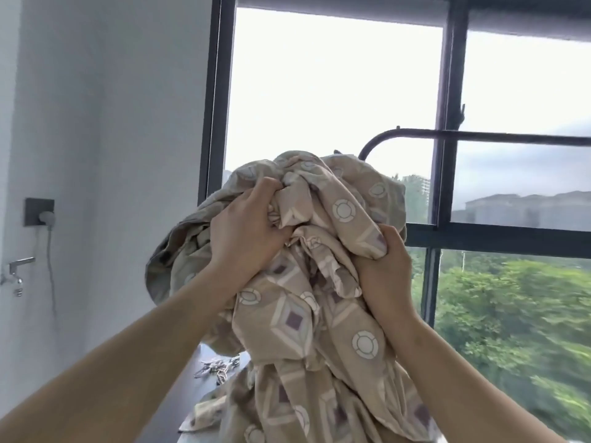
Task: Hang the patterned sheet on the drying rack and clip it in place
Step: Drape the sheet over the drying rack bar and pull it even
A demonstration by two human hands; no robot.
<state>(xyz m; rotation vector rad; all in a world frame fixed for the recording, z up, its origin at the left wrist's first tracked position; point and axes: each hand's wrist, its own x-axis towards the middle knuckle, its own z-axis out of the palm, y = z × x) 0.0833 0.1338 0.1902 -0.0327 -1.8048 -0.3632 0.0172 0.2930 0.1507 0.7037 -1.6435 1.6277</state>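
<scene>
A beige patterned sheet point(323, 302) with circles and purple squares is bunched up and lifted in front of the window. My left hand point(246, 228) grips a thick fold near the top of the bundle. My right hand point(383, 266) grips another fold on the bundle's right side. The rest of the sheet hangs down to a surface below. A dark metal drying rack bar point(479, 134) runs horizontally behind and above the bundle, curving down at its left end. Several metal clips point(217, 367) lie in a pile on the surface, left of the hanging cloth.
A dark-framed window point(447, 123) fills the back, with trees and buildings outside. The white wall on the left carries a socket with a plug and cable point(40, 212) and a metal tap point(17, 266).
</scene>
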